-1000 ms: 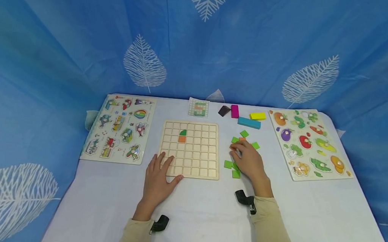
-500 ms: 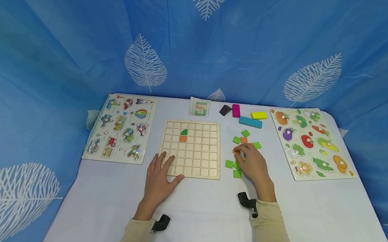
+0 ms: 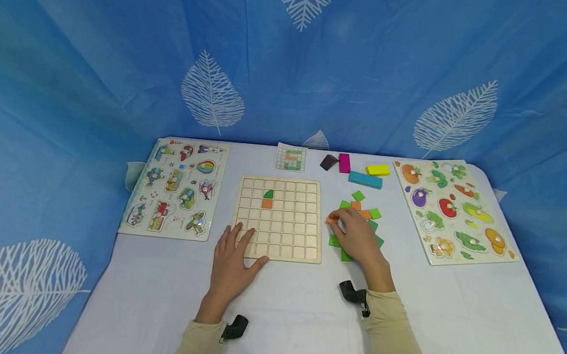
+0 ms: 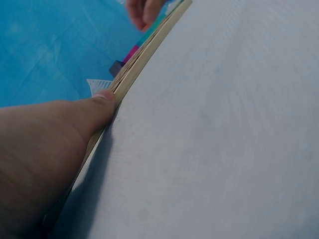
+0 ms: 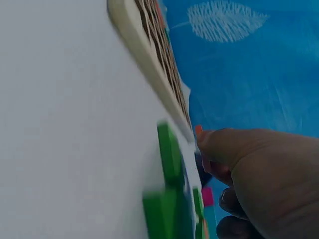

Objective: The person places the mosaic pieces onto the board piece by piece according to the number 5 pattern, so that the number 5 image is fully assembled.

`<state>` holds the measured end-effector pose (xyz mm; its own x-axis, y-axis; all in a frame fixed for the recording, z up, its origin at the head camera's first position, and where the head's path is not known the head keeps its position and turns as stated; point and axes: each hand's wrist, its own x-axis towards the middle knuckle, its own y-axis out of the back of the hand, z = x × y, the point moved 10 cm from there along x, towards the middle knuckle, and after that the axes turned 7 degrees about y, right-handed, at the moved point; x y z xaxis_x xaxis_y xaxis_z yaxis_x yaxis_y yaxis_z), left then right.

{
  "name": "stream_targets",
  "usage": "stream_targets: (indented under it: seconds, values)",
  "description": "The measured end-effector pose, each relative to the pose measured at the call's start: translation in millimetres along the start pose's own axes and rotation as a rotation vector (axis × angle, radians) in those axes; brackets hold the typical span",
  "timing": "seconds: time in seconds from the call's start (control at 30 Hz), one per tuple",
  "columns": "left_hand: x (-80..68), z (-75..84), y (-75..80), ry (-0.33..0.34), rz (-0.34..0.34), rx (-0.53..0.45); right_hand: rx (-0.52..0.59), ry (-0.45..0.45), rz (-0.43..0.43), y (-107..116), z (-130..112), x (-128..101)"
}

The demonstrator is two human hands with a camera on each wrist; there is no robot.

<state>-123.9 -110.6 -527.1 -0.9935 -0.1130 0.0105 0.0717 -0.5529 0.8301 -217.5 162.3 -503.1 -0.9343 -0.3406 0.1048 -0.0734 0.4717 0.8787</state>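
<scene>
A wooden grid board [image 3: 296, 222] lies flat on the table, with a green quarter-round tile [image 3: 269, 194] and an orange square tile [image 3: 267, 203] set in its cells. My left hand [image 3: 231, 270] rests spread on the board's near left corner; in the left wrist view the thumb [image 4: 102, 104] lies at its edge. My right hand [image 3: 358, 238] pinches an orange tile [image 5: 199, 130] between thumb and fingers, just right of the board. Around and under that hand lie several green tiles [image 3: 358, 195] and more orange tiles [image 3: 356, 205].
A small pattern card [image 3: 291, 157] is behind the board. Dark, magenta, yellow and teal blocks [image 3: 365, 179] sit at the back. A vehicle puzzle [image 3: 172, 190] is at the left, a vegetable puzzle [image 3: 455, 213] at the right.
My right hand has come left from the tile pile toward the board with an orange tile in its fingertips, uncovering other tiles behind it. My left hand has stayed on the board.
</scene>
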Motion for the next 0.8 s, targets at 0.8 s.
stream_targets:
  seconds: [0.8]
  values:
    - [-0.3, 0.7, 0.4, -0.022, 0.001, 0.022, -0.045, 0.356, -0.13, -73.3, -133.0, 69.9]
